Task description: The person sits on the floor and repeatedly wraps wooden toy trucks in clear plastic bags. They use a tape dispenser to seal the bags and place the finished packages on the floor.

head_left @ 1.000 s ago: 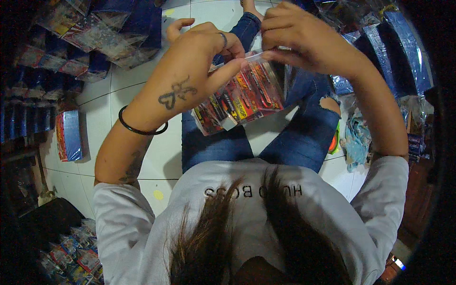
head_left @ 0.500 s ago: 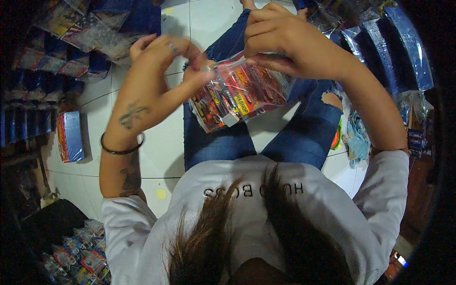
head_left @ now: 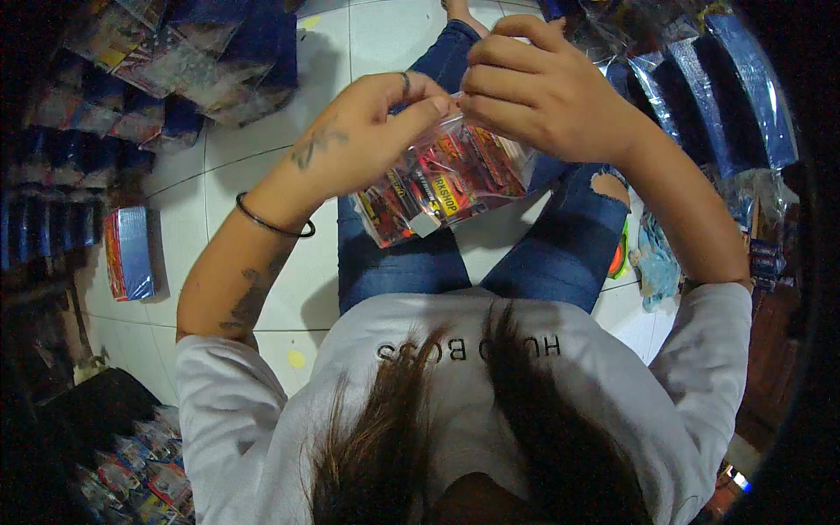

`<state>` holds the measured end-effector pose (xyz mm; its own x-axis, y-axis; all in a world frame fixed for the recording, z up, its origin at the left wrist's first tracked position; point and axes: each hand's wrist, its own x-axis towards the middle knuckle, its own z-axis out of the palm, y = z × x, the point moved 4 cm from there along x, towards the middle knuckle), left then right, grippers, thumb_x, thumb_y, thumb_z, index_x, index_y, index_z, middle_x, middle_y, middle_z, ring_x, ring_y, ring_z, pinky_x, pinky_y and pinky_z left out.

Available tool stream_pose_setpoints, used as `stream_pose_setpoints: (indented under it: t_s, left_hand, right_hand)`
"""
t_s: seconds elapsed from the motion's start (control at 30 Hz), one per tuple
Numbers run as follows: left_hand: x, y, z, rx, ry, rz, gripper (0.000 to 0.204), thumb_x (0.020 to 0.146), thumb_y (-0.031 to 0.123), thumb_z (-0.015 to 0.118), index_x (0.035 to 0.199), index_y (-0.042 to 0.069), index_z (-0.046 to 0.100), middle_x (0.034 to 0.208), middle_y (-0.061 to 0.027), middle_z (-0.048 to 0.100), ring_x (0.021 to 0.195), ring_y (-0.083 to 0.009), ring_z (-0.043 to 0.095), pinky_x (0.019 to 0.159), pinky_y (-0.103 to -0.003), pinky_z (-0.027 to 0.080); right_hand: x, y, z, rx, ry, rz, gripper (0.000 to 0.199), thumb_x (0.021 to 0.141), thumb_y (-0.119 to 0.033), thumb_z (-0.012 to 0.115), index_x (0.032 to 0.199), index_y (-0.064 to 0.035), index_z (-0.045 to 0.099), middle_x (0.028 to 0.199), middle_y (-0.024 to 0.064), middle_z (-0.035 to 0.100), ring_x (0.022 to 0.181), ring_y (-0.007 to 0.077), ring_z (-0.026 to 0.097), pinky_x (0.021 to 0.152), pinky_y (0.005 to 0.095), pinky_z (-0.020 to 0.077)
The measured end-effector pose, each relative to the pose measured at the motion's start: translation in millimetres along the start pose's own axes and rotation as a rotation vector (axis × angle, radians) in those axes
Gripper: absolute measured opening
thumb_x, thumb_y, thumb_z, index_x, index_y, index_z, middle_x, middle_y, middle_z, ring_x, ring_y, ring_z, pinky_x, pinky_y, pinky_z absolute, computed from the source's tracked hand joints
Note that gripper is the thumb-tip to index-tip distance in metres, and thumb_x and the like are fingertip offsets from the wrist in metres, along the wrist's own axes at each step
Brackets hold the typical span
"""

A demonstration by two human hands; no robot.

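Observation:
Over my lap hangs a clear plastic bag (head_left: pixel 451 179), tilted, with red, yellow and black printed packs inside it. My left hand (head_left: pixel 376 131) pinches the bag's top edge between thumb and fingers. Close against those fingertips, my right hand (head_left: pixel 542 96) is closed on the same edge, its fingers curled. The fingertips of both hands nearly meet, and the pinched plastic between them is mostly hidden. The lower part of the bag rests near my jeans (head_left: pixel 402 262).
A red and blue box (head_left: pixel 129 254) stands on the white tiled floor to the left. Stacks of wrapped packs (head_left: pixel 149 70) fill the far left; blue wrapped packs (head_left: pixel 744 87) line the right. A light blue cloth (head_left: pixel 656 258) lies beside my right leg. More packs (head_left: pixel 149 464) sit at lower left.
My left hand has moved right along the bag's top edge, up to my right hand. The right hand has shifted slightly, and the bag stays in nearly the same place.

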<state>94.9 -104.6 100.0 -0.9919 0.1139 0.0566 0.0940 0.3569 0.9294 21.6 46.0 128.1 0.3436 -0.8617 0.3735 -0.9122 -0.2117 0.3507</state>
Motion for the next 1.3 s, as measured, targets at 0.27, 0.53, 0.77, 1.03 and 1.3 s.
stream_pose_setpoints:
  t_s: [0.27, 0.53, 0.77, 1.03, 1.3]
  left_hand:
    - [-19, 16, 4, 0.737, 0.268, 0.417, 0.011, 0.08, 0.022, 0.07, 0.081, 0.011, 0.066, 0.079, -0.0002, 0.063, 0.086, -0.0179, 0.059, 0.1, -0.045, 0.025]
    - [-29, 11, 2, 0.714, 0.303, 0.409, 0.014, 0.077, 0.023, 0.073, 0.077, 0.011, 0.066, 0.071, 0.0013, 0.061, 0.08, -0.0168, 0.058, 0.099, -0.045, 0.026]
    - [-43, 23, -25, 0.606, 0.166, 0.167, 0.021, 0.077, 0.028, 0.074, 0.088, 0.012, 0.068, 0.079, -0.0006, 0.062, 0.082, -0.0192, 0.059, 0.102, -0.044, 0.027]
    - [-7, -8, 0, 0.368, 0.12, 0.191, 0.022, 0.085, 0.027, 0.064, 0.096, 0.008, 0.067, 0.088, -0.009, 0.067, 0.084, -0.0229, 0.062, 0.093, -0.039, 0.038]
    - [-1, -5, 4, 0.193, 0.114, -0.027, 0.018, 0.088, 0.022, 0.058, 0.092, 0.006, 0.067, 0.083, -0.0089, 0.066, 0.078, -0.0238, 0.061, 0.088, -0.037, 0.044]
  right_hand:
    - [5, 26, -31, 0.325, -0.368, 0.203, 0.018, 0.085, -0.022, 0.065, 0.094, -0.0078, 0.06, 0.096, 0.0079, 0.058, 0.093, 0.0265, 0.053, 0.082, 0.0401, 0.0378]
    - [-3, 7, -10, 0.251, -0.057, 0.255, 0.018, 0.073, -0.019, 0.072, 0.084, -0.0101, 0.062, 0.086, 0.0031, 0.057, 0.095, 0.0225, 0.054, 0.085, 0.0391, 0.0385]
    - [-11, 19, 5, 0.66, -0.111, 0.229, 0.016, 0.085, -0.02, 0.065, 0.094, -0.007, 0.064, 0.09, 0.0048, 0.059, 0.087, 0.0242, 0.053, 0.081, 0.0415, 0.0387]
    - [4, 15, -2, 0.514, -0.131, 0.294, 0.016, 0.074, -0.02, 0.07, 0.082, -0.008, 0.062, 0.083, 0.0026, 0.057, 0.093, 0.0229, 0.053, 0.086, 0.0399, 0.0376]
    - [-3, 5, -2, 0.275, -0.096, 0.111, 0.008, 0.08, -0.013, 0.058, 0.083, -0.0056, 0.06, 0.082, 0.0036, 0.054, 0.083, 0.0199, 0.053, 0.086, 0.0426, 0.0407]
